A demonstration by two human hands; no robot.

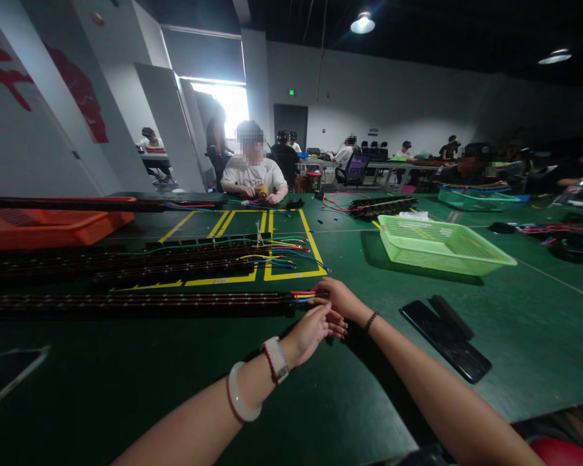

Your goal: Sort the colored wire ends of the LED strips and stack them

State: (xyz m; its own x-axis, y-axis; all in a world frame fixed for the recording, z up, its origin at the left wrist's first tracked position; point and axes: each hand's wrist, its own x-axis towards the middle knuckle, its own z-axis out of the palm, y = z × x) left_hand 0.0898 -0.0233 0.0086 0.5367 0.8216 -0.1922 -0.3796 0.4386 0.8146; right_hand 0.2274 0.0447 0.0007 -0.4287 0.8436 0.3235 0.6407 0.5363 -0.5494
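A long black strip with coloured wire ends lies across the green table in front of me. My right hand rests at the strip's right end, fingers curled on the red, yellow and blue wires. My left hand, with a watch and a pale bangle on the wrist, sits just below it, fingers bent toward the same wire ends and touching the right hand.
More black strips with wires lie on yellow floor-tape markings. A light green basket stands at right, an orange tray at left. Two dark phones lie right of my arm. A person in a white shirt sits opposite; others work behind.
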